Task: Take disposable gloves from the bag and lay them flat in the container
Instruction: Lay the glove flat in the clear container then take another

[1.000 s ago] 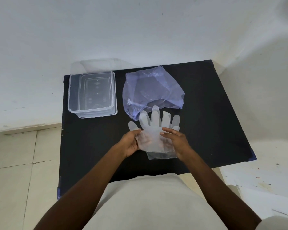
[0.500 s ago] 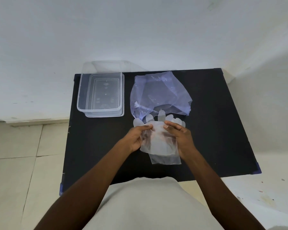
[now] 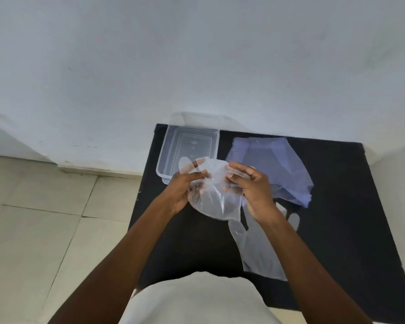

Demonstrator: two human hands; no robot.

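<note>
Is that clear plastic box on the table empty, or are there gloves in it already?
Empty, it seems: the clear container shows only its bare moulded bottom. The glove is lifted in front of its near end, held in both hands.

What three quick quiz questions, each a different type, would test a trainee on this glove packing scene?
1. True or false: the clear rectangular plastic container already has a glove lying flat in it.
2. Multiple choice: the crumpled translucent disposable glove is held by A) the left hand alone, B) the right hand alone, C) both hands.
3. Fill in: a second flat translucent glove lies on the black ____, nearer the person than the pale blue plastic bag.

Key: 1 false, no glove shows inside it; 2 C; 3 table.
</note>
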